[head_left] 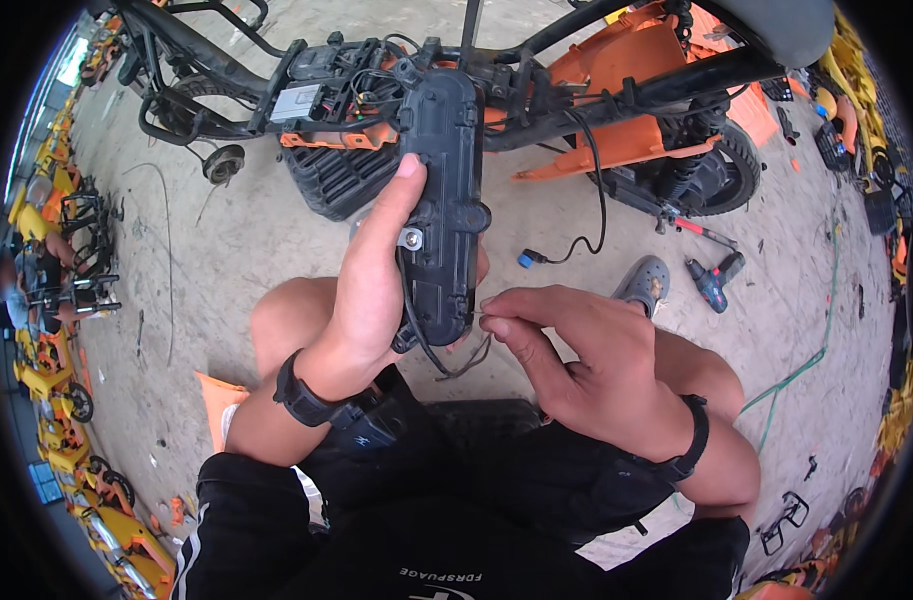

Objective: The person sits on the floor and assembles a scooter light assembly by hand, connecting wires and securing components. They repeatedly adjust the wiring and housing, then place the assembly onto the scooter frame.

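Note:
My left hand [376,260] is wrapped round a long black plastic housing [441,190], its thumb lying along the left side. The housing stands lengthwise in front of me, with clips along its edges and a small metal bracket [411,238] near the thumb. A black cable [416,325] runs down its lower left side and curls under its end, where loose wire ends [466,368] show. At the lower right corner of the housing, my right hand [586,360] pinches thumb and forefinger together. Something thin sticks out between those fingertips, too small to name.
A stripped scooter frame [536,125] with orange panels lies across the far side. From it hangs a black cable with a blue plug [526,259]. A cordless drill [714,280] and a red-handled hammer [704,232] lie right, beyond a grey clog [644,283]. Yellow scooters [71,430] line the left.

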A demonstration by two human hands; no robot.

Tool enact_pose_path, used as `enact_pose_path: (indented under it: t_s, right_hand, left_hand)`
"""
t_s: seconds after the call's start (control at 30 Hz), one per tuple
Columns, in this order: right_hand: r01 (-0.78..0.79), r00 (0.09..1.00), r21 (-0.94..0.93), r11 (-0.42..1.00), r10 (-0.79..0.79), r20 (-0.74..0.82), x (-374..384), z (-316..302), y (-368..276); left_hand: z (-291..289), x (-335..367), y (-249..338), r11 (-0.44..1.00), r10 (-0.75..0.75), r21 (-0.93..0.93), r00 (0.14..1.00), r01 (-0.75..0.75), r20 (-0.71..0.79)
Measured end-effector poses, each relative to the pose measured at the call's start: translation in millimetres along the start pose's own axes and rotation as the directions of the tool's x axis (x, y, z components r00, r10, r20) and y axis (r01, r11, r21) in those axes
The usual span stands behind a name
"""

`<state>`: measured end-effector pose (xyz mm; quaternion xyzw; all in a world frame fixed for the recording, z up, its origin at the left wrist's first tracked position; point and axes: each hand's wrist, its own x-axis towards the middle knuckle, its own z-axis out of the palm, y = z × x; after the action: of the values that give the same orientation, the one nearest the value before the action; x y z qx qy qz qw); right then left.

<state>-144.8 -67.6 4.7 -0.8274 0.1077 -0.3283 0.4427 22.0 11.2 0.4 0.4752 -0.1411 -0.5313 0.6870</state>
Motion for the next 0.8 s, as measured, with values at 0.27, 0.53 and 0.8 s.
enact_pose_path:
  t_s: [0.27, 0.53, 0.8]
  right_hand:
    - [0.029, 1.000, -0.019, 0.999, -0.030, -0.011, 2, 7, 1]
    - [0.118, 0.993, -0.154, 0.981, -0.111, 0.049, 0, 9, 2]
    - [-0.651, 0.759, 0.344, 0.677, 0.585, 0.285, 1, 7, -15]
  left_hand:
    - [-5, -2, -3, 0.999, 0.000, 0.042, 0.997, 0.003, -0.072]
    - [-1, -3, -3, 0.981, 0.056, 0.190, 0.987, -0.026, -0.154]
    - [4, -10, -2, 0.894, 0.200, 0.430, 0.971, -0.127, -0.130]
